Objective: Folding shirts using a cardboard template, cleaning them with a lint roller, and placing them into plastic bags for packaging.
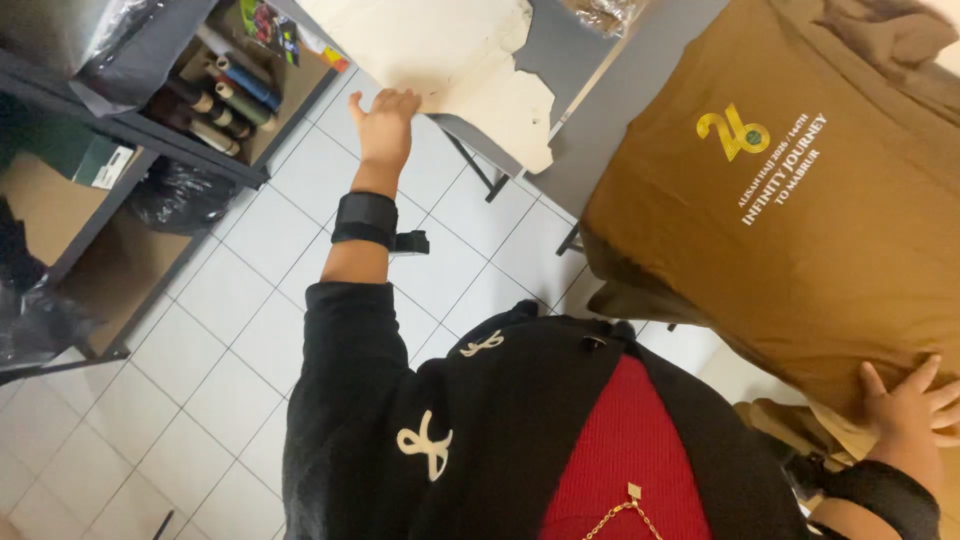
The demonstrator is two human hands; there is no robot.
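My left hand [385, 125] reaches out over the tiled floor and grips the edge of a large cream paper sheet [455, 60] that hangs off a grey table [560, 50]. A black strap wraps that wrist. My right hand [915, 405] rests flat, fingers spread, on the near edge of a brown shirt [790, 230] with a yellow and white print, spread over another table. More brown cloth is bunched at the far right corner.
A grey metal shelf [150, 130] at the left holds several rolls, a green box and black plastic bags. White floor tiles [230, 330] lie between the shelf and the tables. Table legs stand near the middle.
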